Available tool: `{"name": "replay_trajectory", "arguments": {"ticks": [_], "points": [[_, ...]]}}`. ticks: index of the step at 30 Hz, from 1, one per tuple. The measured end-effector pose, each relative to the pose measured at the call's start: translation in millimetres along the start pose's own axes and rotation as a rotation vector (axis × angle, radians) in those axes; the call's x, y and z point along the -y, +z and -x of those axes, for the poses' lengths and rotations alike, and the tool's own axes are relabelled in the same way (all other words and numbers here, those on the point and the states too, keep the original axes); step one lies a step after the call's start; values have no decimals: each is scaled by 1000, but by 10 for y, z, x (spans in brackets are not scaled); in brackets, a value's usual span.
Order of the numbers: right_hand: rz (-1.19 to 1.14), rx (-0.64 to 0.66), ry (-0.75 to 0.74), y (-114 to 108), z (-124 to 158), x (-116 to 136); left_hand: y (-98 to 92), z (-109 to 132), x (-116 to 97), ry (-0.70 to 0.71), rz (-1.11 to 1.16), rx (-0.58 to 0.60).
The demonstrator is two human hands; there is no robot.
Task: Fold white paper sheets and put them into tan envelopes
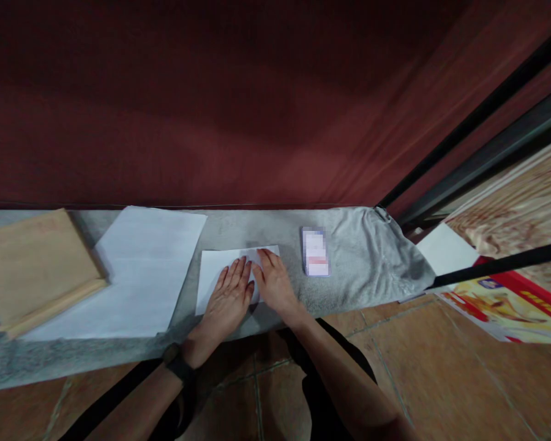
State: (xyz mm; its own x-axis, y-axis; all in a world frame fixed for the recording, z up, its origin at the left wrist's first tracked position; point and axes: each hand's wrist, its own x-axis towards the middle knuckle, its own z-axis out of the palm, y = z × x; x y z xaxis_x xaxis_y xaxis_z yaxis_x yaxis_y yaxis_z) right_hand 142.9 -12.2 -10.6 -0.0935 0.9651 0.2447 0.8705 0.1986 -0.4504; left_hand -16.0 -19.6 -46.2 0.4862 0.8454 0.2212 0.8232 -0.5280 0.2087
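A small white sheet of paper (210, 269), perhaps folded, lies on the grey cloth in front of me. My left hand (232, 292) rests flat on it with the fingers stretched out. On the sheet's right part lies my right hand (275, 282), its fingers extended toward the far edge. Both hands touch the paper and hold nothing. Their thumbs come close together near the middle, and part of the sheet is hidden beneath them.
A phone (316, 252) with a lit, blurred screen lies to the right on the grey cloth (371, 257). At left, a brown paper package (37, 263) overlaps larger white sheets (151, 263). Black bars (477, 122) and a printed carton (514, 303) stand at right.
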Motion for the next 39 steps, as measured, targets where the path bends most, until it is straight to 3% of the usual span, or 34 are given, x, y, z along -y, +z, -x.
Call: {"name": "replay_trajectory", "arguments": {"ticks": [3, 7, 20, 27, 31, 33, 36, 39], "points": [[12, 83, -76, 187, 19, 93, 66, -59, 12, 9, -38, 6], [98, 104, -80, 302, 70, 37, 94, -75, 84, -33, -55, -21], [237, 0, 15, 264, 150, -195, -27, -43, 319, -285, -26, -127], [216, -6, 38, 194, 201, -276, -33, 32, 417, -299, 53, -202], [225, -13, 82, 159, 211, -240, -103, 34, 334, -297, 56, -235], [206, 5, 46, 159, 221, -159, -135, 35, 235, -246, 30, -223], [153, 78, -88, 198, 255, 5, -139, 52, 86, -139, -3, -116], [143, 120, -145, 250, 304, 106, -106, 82, 47, -133, -38, -26]]}}
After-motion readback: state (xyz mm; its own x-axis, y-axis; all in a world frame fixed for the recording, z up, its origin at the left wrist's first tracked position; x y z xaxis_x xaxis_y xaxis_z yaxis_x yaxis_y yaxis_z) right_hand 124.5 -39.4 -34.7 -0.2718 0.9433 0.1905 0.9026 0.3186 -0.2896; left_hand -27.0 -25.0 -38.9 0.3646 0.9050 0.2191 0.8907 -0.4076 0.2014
